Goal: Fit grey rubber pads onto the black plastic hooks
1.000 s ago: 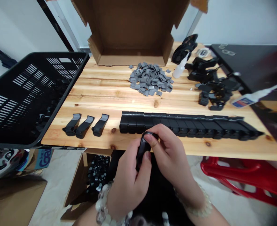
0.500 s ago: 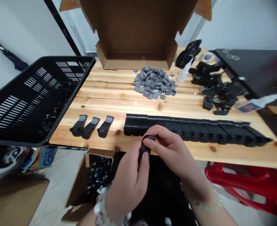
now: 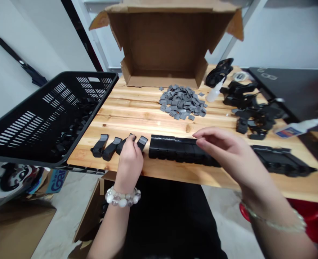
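My left hand [image 3: 130, 158] is curled over a black clip piece with a grey pad [image 3: 142, 142], setting it down on the wooden table [image 3: 137, 115] beside three like pieces [image 3: 108, 146]. My right hand [image 3: 226, 151] hovers with loosely spread fingers and nothing in it, above the long row of black parts [image 3: 175, 147] that runs to the right along the table's near edge. A heap of small grey pads [image 3: 182, 102] lies further back in the middle.
A black slotted crate [image 3: 48, 115] with black parts sits tilted at the left. An open cardboard box [image 3: 165, 46] stands at the back. A white squeeze bottle [image 3: 213, 92], a pile of black parts [image 3: 253, 108] and a glue tube [image 3: 296, 127] lie at the right. A red stool [image 3: 315, 219] is below.
Both hands held one black piece at the table's edge. Now the left hand has carried it left to the row of padded pieces, and the right hand has let go and moved up over the long row.
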Demonstrator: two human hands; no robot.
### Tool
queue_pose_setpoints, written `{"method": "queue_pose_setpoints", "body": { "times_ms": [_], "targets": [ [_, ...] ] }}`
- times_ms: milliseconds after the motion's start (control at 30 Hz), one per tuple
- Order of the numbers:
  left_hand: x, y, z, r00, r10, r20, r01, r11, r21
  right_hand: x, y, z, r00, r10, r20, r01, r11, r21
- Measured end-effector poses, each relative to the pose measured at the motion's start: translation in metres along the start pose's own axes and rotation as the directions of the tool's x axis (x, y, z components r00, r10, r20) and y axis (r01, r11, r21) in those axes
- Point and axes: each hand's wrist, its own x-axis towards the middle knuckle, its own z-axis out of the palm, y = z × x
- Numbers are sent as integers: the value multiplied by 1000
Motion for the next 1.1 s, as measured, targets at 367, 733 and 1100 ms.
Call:
{"method": "queue_pose_setpoints", "body": {
  "times_ms": [367, 733, 1100],
  "targets": [
    [4, 11, -1, 968, 210, -135, -146, 915, 376, 119, 62, -24, 989, 21, 144, 97, 643, -760],
    [6, 22, 13, 988, 138, 66, -153, 896, 417, 129, 67, -22, 996, 13, 87, 63, 585, -808],
    [-24, 68, -23, 900, -88, 427, 381, 636, -671, 6, 1, -10, 1000, -15, -13, 16, 998, 60]
  ]
}}
